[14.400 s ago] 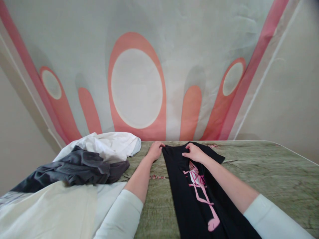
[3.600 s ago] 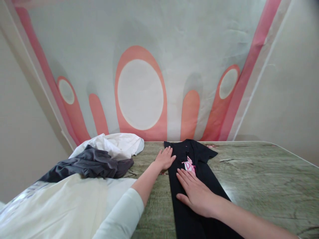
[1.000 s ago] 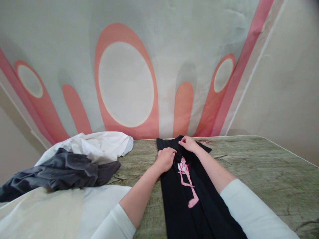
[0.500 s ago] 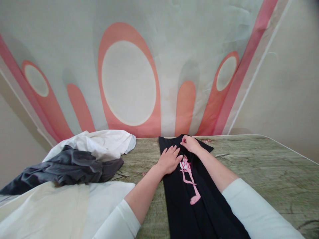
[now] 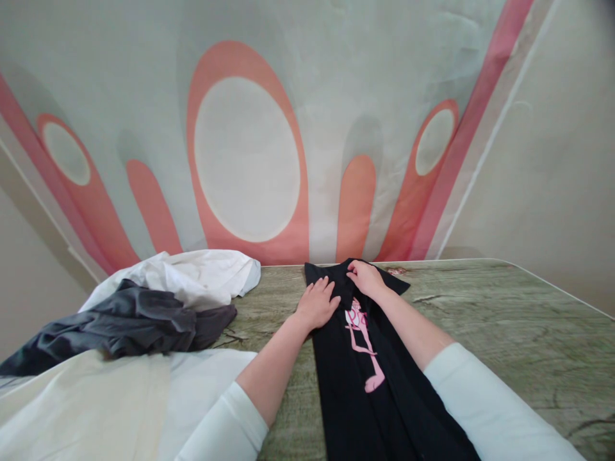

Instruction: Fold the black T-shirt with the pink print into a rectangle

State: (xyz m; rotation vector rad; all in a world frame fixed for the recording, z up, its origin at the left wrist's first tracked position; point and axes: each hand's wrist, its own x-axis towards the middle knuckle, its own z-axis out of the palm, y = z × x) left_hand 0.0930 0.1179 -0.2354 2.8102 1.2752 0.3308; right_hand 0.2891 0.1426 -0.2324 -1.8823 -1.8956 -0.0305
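A black T-shirt [image 5: 343,384] with a pink cartoon figure printed on its front lies lengthwise on the wooden-patterned table, its far end close to the back edge. My left hand [image 5: 317,303] rests flat on the shirt's upper left part, fingers stretched out. Near the far end, my right hand [image 5: 366,277] has its fingers curled and pinched on the black cloth, to the right of my left hand. My right forearm and sleeve cover part of the shirt's right side.
To the left lie a crumpled dark grey garment [image 5: 139,320], a white garment [image 5: 192,272] behind it, and cream and white cloth [image 5: 96,410] in front. The table [image 5: 500,339] meets a wall [image 5: 327,96] with pink and orange shapes.
My left hand has slid a little to the left and up across the shirt, away from the printed figure. My right hand stays at nearly the same spot on the cloth.
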